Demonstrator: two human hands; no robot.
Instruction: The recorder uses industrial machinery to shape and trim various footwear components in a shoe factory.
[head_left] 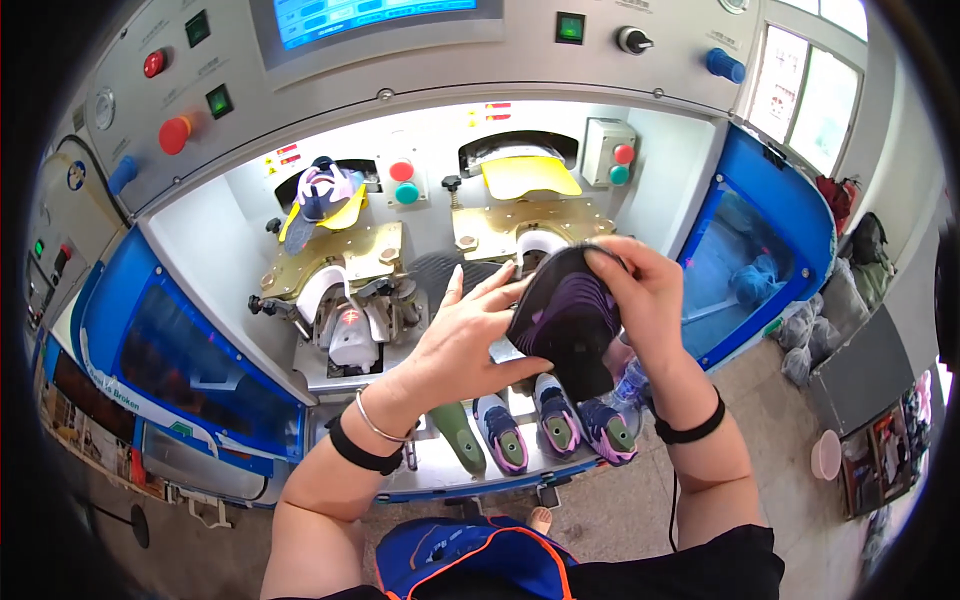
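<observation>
A dark shoe upper [570, 315] with purple ribbed stripes is held up in front of the machine. My right hand [640, 290] is closed on its upper right edge, thumb across the near face. At its left edge, my left hand [470, 335] grips with fingers and thumb either side, some fingers stretched out. Behind those fingers lies a dark grey textured piece [445, 272], partly hidden. On the ledge below stand a green shoe last [457, 437] and purple-navy shoes [503, 435] with green lasts inside them.
Two brass-coloured clamp stations [330, 255] sit inside the lit machine; a purple-navy shoe upper [325, 195] rests over the left one. Yellow pads [530, 177] hang behind. Blue guard doors [190, 335] flank the opening. A clear bottle [632, 385] stands beside the shoes.
</observation>
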